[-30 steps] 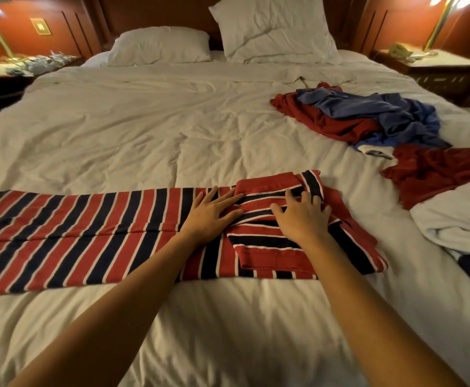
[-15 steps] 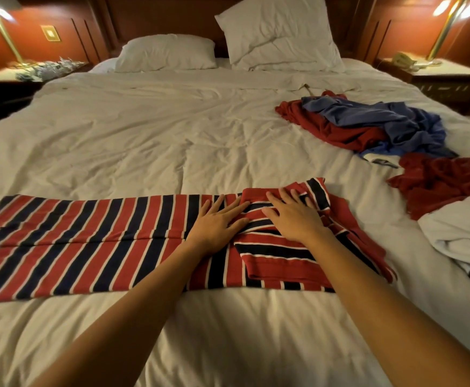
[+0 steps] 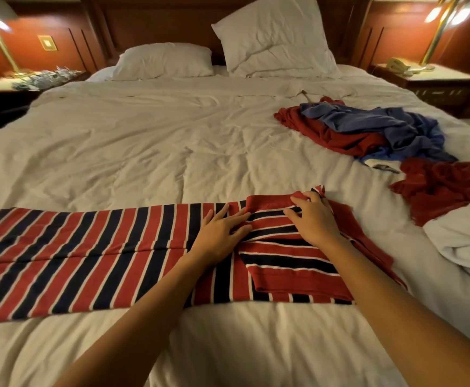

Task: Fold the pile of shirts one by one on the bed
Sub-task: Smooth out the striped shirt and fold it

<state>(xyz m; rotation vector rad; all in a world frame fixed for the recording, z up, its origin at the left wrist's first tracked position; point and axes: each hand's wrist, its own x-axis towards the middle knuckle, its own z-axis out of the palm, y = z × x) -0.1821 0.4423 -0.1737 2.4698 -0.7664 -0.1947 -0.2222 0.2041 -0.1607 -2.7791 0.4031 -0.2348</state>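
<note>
The striped shirt (image 3: 88, 261) lies flat across the near side of the bed (image 3: 144, 149), its long red, navy and white body running out to the left and its right end doubled over into a panel whose stripes run crosswise. The left hand (image 3: 219, 233) rests flat where the panel meets the body, fingers (image 3: 236, 219) straight and spread, holding nothing and only pressing down. The right hand (image 3: 314, 219) sits on the panel's far corner with its fingers (image 3: 302, 202) curled onto the red edge, apparently gripping it. The step in hand looks like squaring and flattening this first fold. To do it well, the left palm should pin the crease line while the right draws the red edge taut and lines it up with the far long edge of the body beneath, since the panel's far corner looks bunched and sits slightly askew. Then both palms can sweep outward from the crease to drive out wrinkles. The duvet is soft and rumpled, so light strokes should serve better than hard pressure, which might drag the cloth underneath. The pile of shirts (image 3: 368, 129), blue over red, waits well apart on the far right, with a dark red garment (image 3: 446, 185) and something white (image 3: 465, 238) nearer.
</note>
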